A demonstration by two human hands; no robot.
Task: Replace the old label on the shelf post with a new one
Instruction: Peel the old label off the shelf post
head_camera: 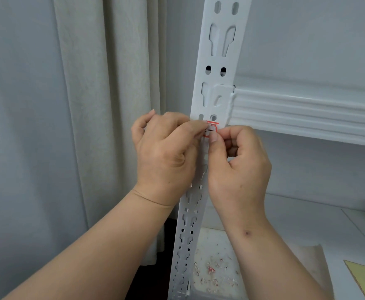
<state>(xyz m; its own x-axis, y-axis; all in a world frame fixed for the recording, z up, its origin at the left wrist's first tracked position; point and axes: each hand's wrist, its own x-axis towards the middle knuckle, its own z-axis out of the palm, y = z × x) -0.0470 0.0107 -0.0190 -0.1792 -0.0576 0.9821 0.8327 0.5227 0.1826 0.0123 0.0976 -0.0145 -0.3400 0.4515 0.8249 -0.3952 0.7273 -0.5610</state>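
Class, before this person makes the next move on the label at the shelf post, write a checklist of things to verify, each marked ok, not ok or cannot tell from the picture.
1. Both hands at the label: ok. The left hand and right hand meet at the red-and-white label.
2. Label on the shelf post, just below the beam: ok.
3. Label fully visible: not ok, fingertips cover part of it.
4. Whether this is the old or the new label: cannot tell.
5. Label fully stuck down or partly lifted: cannot tell.
6. Paper scraps lie on the surface below: ok, visible.
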